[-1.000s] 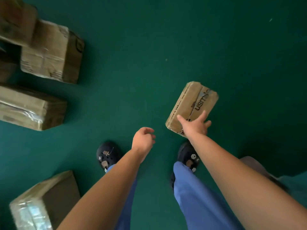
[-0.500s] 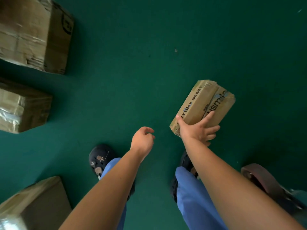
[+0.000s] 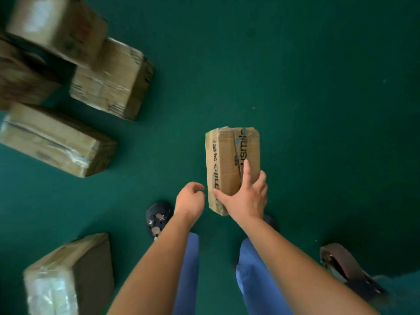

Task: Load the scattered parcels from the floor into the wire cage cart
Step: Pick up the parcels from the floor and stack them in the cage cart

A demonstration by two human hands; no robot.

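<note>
1. The right hand (image 3: 245, 198) grips a small cardboard parcel (image 3: 229, 160), its fingers (image 3: 246, 176) spread round the near end, above the green floor (image 3: 295, 87).
2. The left hand (image 3: 189, 201), at the parcel's nine o'clock, hangs loosely curled, holding nothing.
3. Other parcels (image 3: 59, 139) lie toward ten o'clock.

Matt brown cardboard parcel (image 3: 231, 164) with printed lettering and creased tape; floor parcels (image 3: 56, 139) bear glossy clear tape; floor (image 3: 295, 87) is matt green carpet.
</note>
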